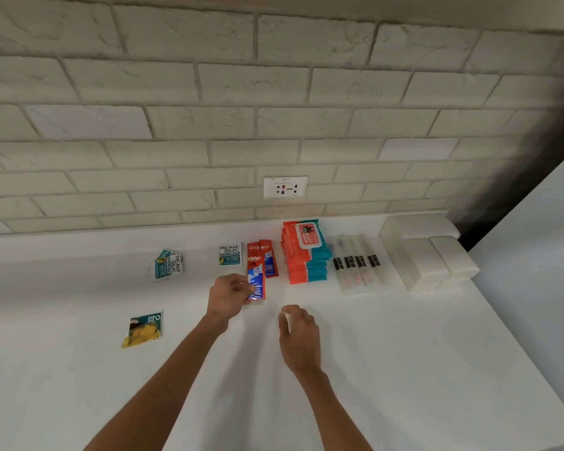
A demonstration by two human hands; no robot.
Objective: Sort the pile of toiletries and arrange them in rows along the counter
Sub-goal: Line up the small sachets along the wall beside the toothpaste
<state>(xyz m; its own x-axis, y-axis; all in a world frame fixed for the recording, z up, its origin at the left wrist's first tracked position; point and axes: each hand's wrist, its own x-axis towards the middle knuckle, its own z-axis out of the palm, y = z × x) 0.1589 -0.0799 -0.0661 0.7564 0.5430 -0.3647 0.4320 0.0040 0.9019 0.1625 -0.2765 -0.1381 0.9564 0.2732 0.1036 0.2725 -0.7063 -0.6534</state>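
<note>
My left hand [230, 296] pinches the lower end of a red and blue toothpaste sachet [256, 281], which lies over two other toothpaste sachets [269, 258] near the wall. My right hand [298, 333] hovers just right of it, fingers loosely curled, holding nothing that I can make out. A single Cream Silk sachet [230, 254] lies left of the toothpaste. Farther left is a small heap of Cream Silk sachets [167, 264]. A teal and yellow sachet [143, 329] lies alone at the near left.
A stack of orange and teal wipes packs [303, 252] sits right of the toothpaste, then a row of wrapped toothbrushes [355, 263], then white soap blocks [427, 255] by the right edge. The white counter [404, 353] meets a brick wall with a socket [285, 187].
</note>
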